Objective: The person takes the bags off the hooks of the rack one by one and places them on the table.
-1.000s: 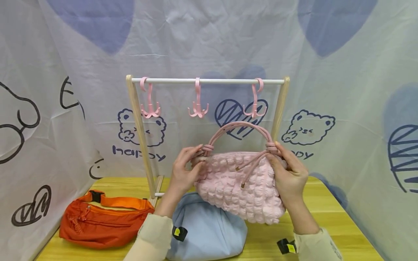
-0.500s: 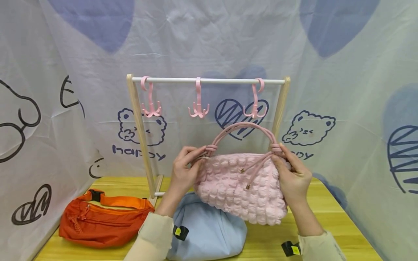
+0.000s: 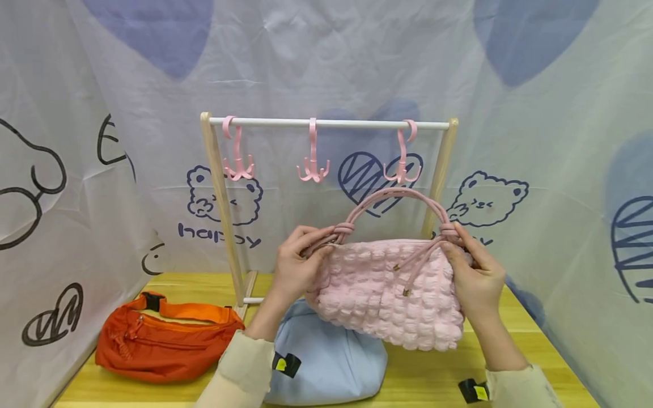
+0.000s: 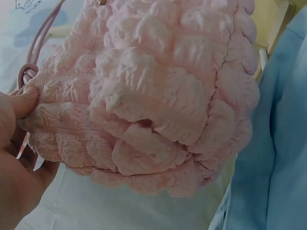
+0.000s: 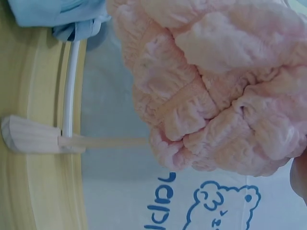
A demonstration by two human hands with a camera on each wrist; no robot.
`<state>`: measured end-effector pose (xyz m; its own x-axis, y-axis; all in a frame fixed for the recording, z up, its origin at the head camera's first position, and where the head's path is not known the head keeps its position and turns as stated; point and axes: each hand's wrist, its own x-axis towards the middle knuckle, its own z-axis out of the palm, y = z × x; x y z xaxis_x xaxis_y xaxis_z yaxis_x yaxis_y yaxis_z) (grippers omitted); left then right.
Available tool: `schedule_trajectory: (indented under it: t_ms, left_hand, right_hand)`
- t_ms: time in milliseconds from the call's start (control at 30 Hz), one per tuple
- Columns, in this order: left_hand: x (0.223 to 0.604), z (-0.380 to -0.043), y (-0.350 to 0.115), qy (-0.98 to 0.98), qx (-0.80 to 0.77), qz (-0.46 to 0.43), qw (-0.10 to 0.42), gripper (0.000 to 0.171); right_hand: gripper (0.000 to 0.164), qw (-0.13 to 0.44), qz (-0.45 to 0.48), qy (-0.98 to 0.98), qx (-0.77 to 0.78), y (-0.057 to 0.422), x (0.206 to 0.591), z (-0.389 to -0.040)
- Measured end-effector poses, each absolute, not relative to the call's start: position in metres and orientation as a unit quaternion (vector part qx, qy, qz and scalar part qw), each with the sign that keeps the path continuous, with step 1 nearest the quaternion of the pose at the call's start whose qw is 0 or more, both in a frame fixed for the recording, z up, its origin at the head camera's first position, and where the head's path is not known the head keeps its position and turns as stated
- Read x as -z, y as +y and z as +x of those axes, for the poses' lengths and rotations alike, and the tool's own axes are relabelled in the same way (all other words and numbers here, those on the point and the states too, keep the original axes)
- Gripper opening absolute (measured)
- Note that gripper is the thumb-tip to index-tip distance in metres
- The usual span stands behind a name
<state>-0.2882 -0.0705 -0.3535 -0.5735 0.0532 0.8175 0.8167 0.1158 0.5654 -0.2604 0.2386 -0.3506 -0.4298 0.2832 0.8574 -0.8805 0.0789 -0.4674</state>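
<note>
A pink puffy handbag (image 3: 388, 289) is held up in the air, its handle (image 3: 398, 192) arching over the top. My left hand (image 3: 301, 260) pinches its upper left corner by the handle knot, thumb in front. At the upper right corner my right hand (image 3: 476, 280) grips the bag beside the other knot, where two thin cords hang down the front. The left wrist view shows the bag's gathered side (image 4: 144, 105) with my thumb on its edge. In the right wrist view the pink fabric (image 5: 216, 86) hides most of that hand.
Behind the bag stands a wooden rack with a white rail (image 3: 357, 123) carrying pink hooks, the middle one (image 3: 313, 164) and one at each side. Below lie a light blue bag (image 3: 331, 362) and, at left, an orange waist bag (image 3: 163, 345) on the wooden table (image 3: 535, 351).
Both hands have carried the pink handbag a little to the right. The hold at both corners stays the same, and the other bags still lie on the table.
</note>
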Motion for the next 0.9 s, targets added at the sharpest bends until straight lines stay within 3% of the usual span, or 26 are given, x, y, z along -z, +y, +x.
schedule_trajectory:
  t_ms: [900]
  left_hand:
    - [0.354, -0.267, 0.008, -0.676, 0.625, -0.317, 0.229, 0.032]
  right_hand:
    - [0.041, 0.505, 0.193, -0.621, -0.567, 0.314, 0.354, -0.241]
